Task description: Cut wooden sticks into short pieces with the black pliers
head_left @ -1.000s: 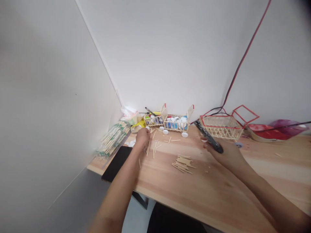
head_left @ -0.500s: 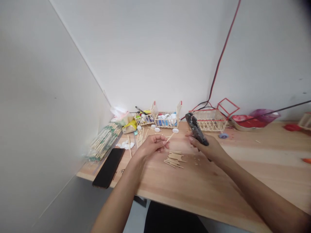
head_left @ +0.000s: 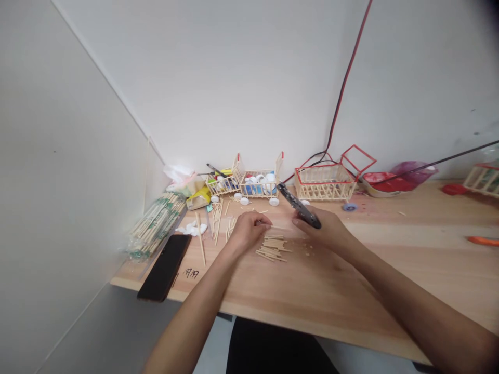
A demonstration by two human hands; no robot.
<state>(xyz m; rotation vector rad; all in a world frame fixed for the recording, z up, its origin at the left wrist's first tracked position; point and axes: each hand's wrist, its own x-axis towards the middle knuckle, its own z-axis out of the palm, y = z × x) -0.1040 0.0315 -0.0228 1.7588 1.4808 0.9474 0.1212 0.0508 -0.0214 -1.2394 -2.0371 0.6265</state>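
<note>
White walls (head_left: 234, 78) meet in a corner at the left, and a wooden desk (head_left: 409, 234) runs along the back one. Down that wall comes a red and black cable (head_left: 346, 78), its lower end behind the red-rimmed cart (head_left: 325, 182). Left of this stand two smaller carts, near each other: the middle cart (head_left: 259, 185), full of white and blue caps, and the left cart (head_left: 224, 185), with mixed bits and a pen. Farther right are a red and purple bundle (head_left: 390, 183), part of another cart at the picture's edge, and something orange (head_left: 483, 240).

Crowding the desk's left end are a pack of sticks (head_left: 156, 221), a phone (head_left: 166, 267), a tissue (head_left: 193, 228) and a yellow packet (head_left: 199, 199). Loose sticks (head_left: 219, 223) lie between the tissue and the left hand (head_left: 251, 228), which hides some of the desk there. Handwritten marks show on the wood beside the phone.

Thumb and fingers of the left hand pinch a stick (head_left: 280, 228), thin and blurred, pointing toward the right hand (head_left: 317, 226). That one is closed around a black tool (head_left: 299, 206), tilted, its far tip overlapping the middle cart in view. Just below, between the hands, lies a pile of short sticks (head_left: 273, 246) with small crumbs at its right.
</note>
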